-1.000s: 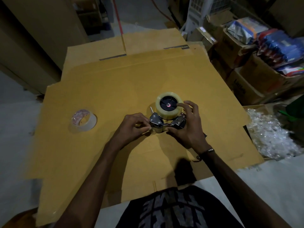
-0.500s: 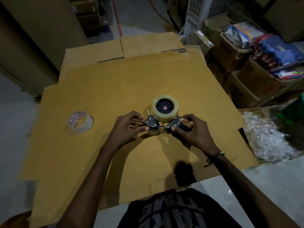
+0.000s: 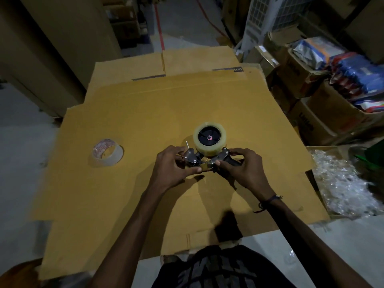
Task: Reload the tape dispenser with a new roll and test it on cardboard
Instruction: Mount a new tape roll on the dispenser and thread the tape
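arms: bare to past the elbows, no sleeves showing | right wrist: thin dark cord bracelet (image 3: 270, 199), loose ends trailing | torso, below bracelet: black shirt (image 3: 220, 271), large grey block lettering

The black handle of the metal tape dispenser (image 3: 209, 161) is mostly covered by the right hand (image 3: 242, 170), and part of its front plate is hidden under the left hand (image 3: 171, 168). The printing inside the nearly spent clear tape roll (image 3: 107, 152), left of the dispenser, is too small to be read. The torn clear plastic wrap (image 3: 342, 183), right of the dispenser, is blurred. The dark printed shirt (image 3: 218, 269) is cut off by the bottom edge.
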A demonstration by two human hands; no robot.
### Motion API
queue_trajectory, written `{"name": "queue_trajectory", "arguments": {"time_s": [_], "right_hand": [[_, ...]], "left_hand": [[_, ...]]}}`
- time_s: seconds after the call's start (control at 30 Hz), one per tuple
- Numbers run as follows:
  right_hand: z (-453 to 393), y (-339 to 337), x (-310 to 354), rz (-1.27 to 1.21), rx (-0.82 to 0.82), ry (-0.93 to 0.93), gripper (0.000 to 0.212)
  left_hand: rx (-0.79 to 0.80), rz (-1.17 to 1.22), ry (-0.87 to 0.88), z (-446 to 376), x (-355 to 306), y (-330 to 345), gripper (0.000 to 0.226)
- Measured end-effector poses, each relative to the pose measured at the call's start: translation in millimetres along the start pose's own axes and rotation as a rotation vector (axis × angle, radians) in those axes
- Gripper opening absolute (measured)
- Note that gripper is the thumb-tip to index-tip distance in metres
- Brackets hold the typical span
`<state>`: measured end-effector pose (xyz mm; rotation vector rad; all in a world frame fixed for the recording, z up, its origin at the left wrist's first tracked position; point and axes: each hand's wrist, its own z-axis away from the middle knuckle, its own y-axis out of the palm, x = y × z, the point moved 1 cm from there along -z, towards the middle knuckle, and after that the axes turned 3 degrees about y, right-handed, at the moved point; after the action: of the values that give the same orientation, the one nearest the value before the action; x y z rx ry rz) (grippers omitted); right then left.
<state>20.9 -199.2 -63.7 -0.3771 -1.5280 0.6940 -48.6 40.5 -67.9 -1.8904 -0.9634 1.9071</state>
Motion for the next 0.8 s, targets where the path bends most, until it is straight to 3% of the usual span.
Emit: {"name": "queue_trajectory", "arguments": {"time_s": [0.2, 0.47, 0.67, 0.8], "right_hand": [[8.0, 4.9, 17.2, 0.121, -0.009, -0.088, 0.063], [-3.3, -2.4, 57.6, 0.227, 0.247, 0.325, 0.087], [-13.6, -16.2, 61.2, 0.198, 0.315, 0.376, 0.07], [-21.6, -16.2, 57.7, 0.227, 0.353, 0.376, 0.079]], "left_hand": [[-0.084, -0.019, -0.02, 11.5, 7.7, -5.9, 0.071], [-0.008, 0.087, -0.096, 4.5, 16.8, -18.5, 0.063], [0.051, 0.146, -0.114, 3.1, 24.5, -16.3, 0.062], [0.064, 0.166, -0.08, 2.8, 25.9, -15.4, 0.062]]}}
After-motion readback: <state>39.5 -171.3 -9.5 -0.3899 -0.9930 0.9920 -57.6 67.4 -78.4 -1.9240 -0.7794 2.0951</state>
